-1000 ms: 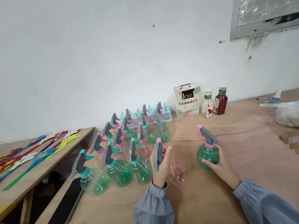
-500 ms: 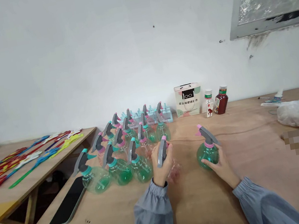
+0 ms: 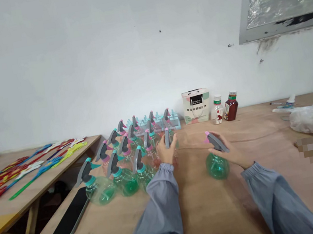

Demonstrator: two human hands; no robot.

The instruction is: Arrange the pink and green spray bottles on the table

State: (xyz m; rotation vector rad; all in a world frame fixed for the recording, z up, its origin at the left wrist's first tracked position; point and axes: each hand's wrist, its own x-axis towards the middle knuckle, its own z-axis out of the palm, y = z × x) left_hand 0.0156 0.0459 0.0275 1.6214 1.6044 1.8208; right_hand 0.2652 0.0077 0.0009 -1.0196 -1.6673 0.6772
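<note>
My left hand (image 3: 167, 150) is closed around the top of a spray bottle (image 3: 166, 137) with a grey head and pink nozzle. Its body is mostly hidden behind the hand, at the right end of the grouped bottles. On the right, a green-bodied spray bottle (image 3: 217, 166) with a grey-and-pink head stands upright on the table. My right hand (image 3: 228, 150) wraps its fingers and thumb around that bottle's head and neck. Several more spray bottles (image 3: 125, 182), green and pink with grey heads, stand in rows at left.
A black phone (image 3: 69, 215) lies at the table's left. Behind the bottles sits a light-blue rack (image 3: 176, 119). A paper bag (image 3: 196, 106), a white bottle (image 3: 217, 110) and a dark red bottle (image 3: 230, 107) stand by the wall. At right lies a plastic bag (image 3: 308, 119).
My left hand has moved its spray bottle forward, toward the back rows. My right hand has shifted up from the green bottle's body to its head; that bottle stays in place.
</note>
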